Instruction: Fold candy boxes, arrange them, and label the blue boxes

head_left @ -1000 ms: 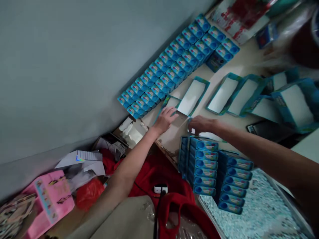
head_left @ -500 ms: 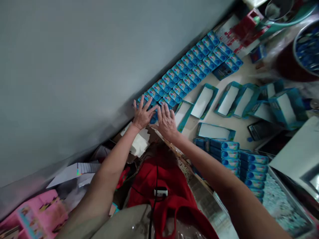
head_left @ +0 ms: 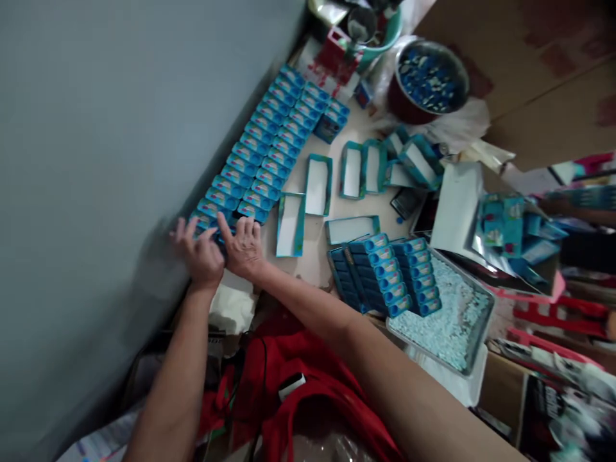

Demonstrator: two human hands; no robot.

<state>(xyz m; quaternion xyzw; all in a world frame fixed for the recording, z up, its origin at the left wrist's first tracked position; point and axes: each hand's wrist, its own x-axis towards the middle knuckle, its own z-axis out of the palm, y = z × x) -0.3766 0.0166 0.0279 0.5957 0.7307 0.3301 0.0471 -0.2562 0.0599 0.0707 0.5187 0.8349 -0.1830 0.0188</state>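
Observation:
Rows of small blue printed boxes (head_left: 260, 135) stand packed side by side along the grey wall. At the near end of these rows is my left hand (head_left: 199, 256), its fingers spread and slightly bent. Close beside it, my right hand (head_left: 244, 249) rests against the nearest boxes with its index finger stretched out and the other fingers bent. Neither hand visibly grips anything. The fingers partly cover the last boxes, so exact contact is hard to see. Just right of my right hand lies an open blue tray-like carton (head_left: 290, 224) with a white inside.
More open cartons (head_left: 317, 185) lie on the pale table (head_left: 312, 263). Stacked blue boxes (head_left: 385, 273) stand near its front edge, beside a metal tray (head_left: 486, 333) of pale blue-green pieces. A dark red pot (head_left: 409, 102) of blue pieces stands at the back.
The view has swung right, so the table and hands appear further left. My hands stay at the near end of the box rows; the right fingers are now more bent.

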